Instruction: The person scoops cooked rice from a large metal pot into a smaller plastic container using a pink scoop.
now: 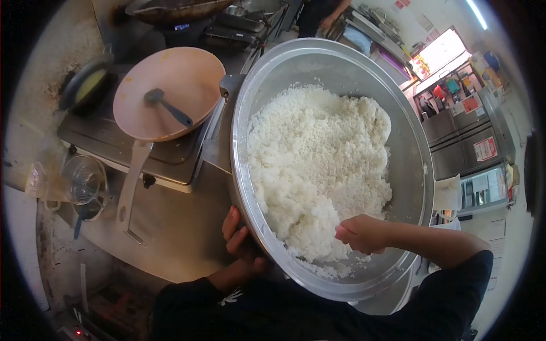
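A large round aluminium pot (pixel 411 170) tilts towards me, with a big mound of cooked white rice (pixel 315 149) inside. My left hand (pixel 241 238) supports the pot from its outer lower left wall, the fingertips showing beside it and part of the palm hidden. Inside the pot, my right hand (pixel 364 234) is curled into a fist at the near right of the rice. Its fingers touch the loosened heap; whether a utensil handle is inside the fist is hidden. A metal bracket handle (pixel 226 123) sticks out on the pot's left side.
Left of the pot, a pale pink frying pan (pixel 170 85) with a dark spatula (pixel 172 108) rests on a gas stove (pixel 170 162). Behind it is a small dark pan (pixel 87 83). A wire strainer (pixel 85 179) lies at far left. A person (pixel 318 17) stands beyond the pot.
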Motion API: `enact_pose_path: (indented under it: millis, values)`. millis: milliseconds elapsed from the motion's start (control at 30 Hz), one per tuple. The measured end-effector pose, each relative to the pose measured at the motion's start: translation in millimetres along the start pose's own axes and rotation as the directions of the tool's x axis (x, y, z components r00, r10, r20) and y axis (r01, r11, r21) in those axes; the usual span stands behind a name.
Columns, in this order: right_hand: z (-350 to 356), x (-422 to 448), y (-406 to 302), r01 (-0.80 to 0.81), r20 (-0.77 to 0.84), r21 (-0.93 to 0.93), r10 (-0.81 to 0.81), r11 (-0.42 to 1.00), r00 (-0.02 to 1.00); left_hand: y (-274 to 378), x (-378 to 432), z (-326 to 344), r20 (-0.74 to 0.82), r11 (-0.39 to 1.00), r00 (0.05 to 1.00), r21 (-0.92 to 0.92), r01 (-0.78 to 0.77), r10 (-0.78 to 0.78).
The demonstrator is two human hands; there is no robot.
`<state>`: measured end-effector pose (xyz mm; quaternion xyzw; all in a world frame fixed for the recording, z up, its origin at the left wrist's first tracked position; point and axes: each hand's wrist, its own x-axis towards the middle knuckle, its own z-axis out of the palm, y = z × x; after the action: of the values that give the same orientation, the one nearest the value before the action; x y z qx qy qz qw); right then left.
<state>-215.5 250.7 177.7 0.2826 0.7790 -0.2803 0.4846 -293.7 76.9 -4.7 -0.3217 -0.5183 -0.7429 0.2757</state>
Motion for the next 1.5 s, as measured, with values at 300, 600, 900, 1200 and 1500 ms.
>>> enact_pose_path:
  millis: [300,600,900,1200,1500]
  values:
    - [9,-44,40,0.489,-0.266,0.141,-0.442,0.861,0.856,4,11,-16,0.179,0.999,0.983,0.016,0.032,-0.035]
    - [119,-170,160,0.517,-0.789,0.458,0.063,0.723,0.611,58,-34,-69,0.227,0.957,0.941,0.205,0.206,-0.252]
    - [306,-76,287,0.123,-0.983,0.122,0.102,0.985,0.153,126,-80,-29,0.520,0.988,0.842,0.038,0.147,-0.145]
    - [299,-113,288,0.055,-0.905,0.112,0.079,0.992,0.419,207,-121,18,0.956,0.895,0.097,0.218,0.390,-0.276]
    - [297,-56,289,0.157,-0.752,-0.088,-0.169,0.984,0.637,210,-157,11,0.913,0.884,0.154,0.306,0.352,-0.378]
